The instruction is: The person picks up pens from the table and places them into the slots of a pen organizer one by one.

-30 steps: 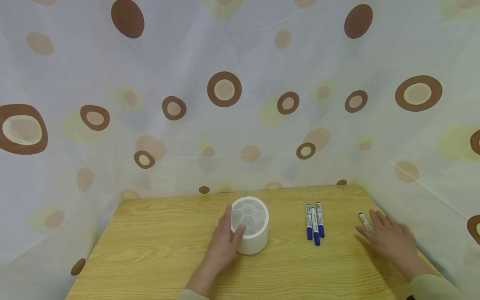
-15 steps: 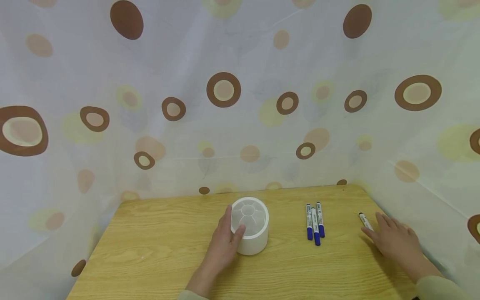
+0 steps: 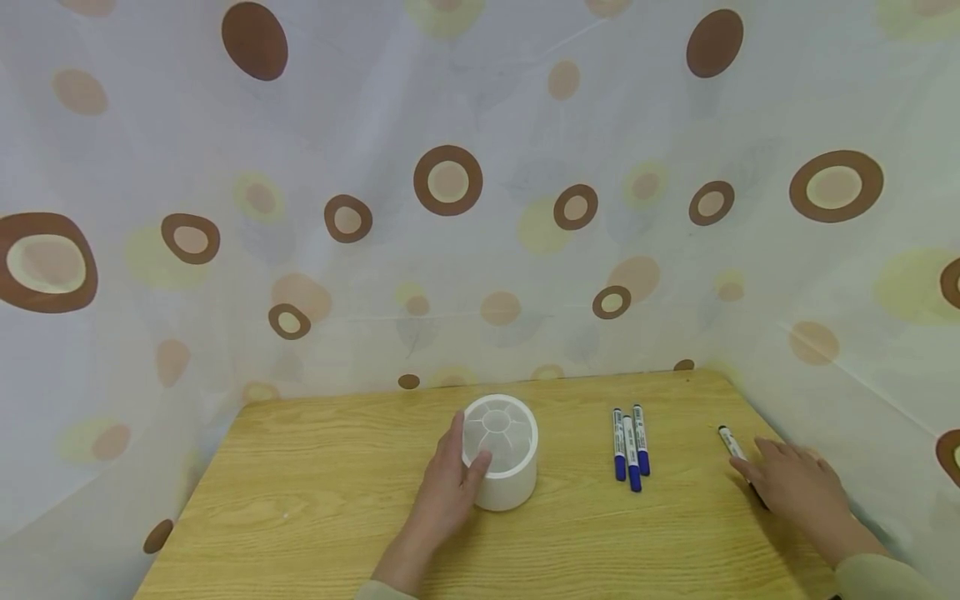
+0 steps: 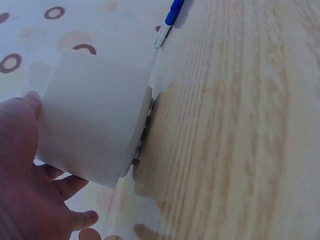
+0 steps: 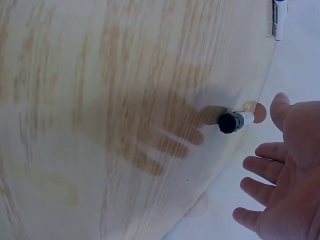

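A white round organizer cup (image 3: 512, 487) with spoke-like dividers stands on the table. My left hand (image 3: 441, 492) holds its left side, thumb at the near rim and fingers around the far side. The left wrist view shows the cup's smooth wall (image 4: 95, 115) against that hand (image 4: 22, 170). At the right, a white marker with a black cap (image 3: 731, 442) lies on the wood, partly hidden by my right hand (image 3: 802, 487). In the right wrist view the fingers are loosely spread, with the marker's black cap end (image 5: 228, 123) apart from them.
Three white markers with blue caps (image 3: 630, 450) lie side by side between the cup and my right hand. A spotted curtain (image 3: 480, 250) rises behind and along both sides of the wooden table (image 3: 315, 500).
My right hand has drawn back slightly toward the right and the person, uncovering more of the black-capped marker. My left hand and the cup have stayed in place.
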The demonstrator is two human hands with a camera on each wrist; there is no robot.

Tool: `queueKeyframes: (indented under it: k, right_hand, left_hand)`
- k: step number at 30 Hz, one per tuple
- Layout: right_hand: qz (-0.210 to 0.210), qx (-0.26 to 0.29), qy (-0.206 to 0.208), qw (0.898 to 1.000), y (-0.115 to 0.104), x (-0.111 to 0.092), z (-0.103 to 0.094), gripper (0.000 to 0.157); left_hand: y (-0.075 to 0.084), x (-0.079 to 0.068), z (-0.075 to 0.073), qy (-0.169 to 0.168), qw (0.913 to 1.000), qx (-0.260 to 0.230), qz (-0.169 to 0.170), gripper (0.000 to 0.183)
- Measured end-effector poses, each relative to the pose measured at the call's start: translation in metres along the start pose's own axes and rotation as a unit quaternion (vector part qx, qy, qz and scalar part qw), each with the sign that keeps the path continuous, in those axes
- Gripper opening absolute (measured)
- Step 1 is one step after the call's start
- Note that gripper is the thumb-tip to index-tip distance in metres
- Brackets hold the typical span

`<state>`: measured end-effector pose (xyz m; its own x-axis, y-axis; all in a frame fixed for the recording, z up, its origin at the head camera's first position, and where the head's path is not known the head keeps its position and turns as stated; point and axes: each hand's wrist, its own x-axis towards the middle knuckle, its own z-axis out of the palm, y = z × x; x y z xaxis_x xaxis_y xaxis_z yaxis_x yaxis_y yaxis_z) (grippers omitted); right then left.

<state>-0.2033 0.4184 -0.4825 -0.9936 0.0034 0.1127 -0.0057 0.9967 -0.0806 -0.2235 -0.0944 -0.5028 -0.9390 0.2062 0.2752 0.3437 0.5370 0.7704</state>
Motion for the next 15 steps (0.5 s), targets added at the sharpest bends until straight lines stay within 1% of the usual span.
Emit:
queueKeyframes:
  k: [5,8,15]
  right_hand:
    - [-0.018,-0.007,0.012,1.0,0.0016,0.0005,0.0016,0.065]
    - [-0.027,-0.007,0.015,1.0,0.0024,0.0008,0.0025,0.062]
    - [-0.031,0.005,0.002,1.0,0.0018,0.003,0.002,0.053]
  left_hand:
    - [-0.0007,0.0008,0.0008,-0.004,1.0,0.001,-0.008,0.081]
    - [-0.0003,0.0009,0.0003,-0.004,1.0,-0.001,-0.005,0.081]
    - [0.0022,-0.0009,-0.0022,0.003,1.0,-0.004,0.008,0.081]
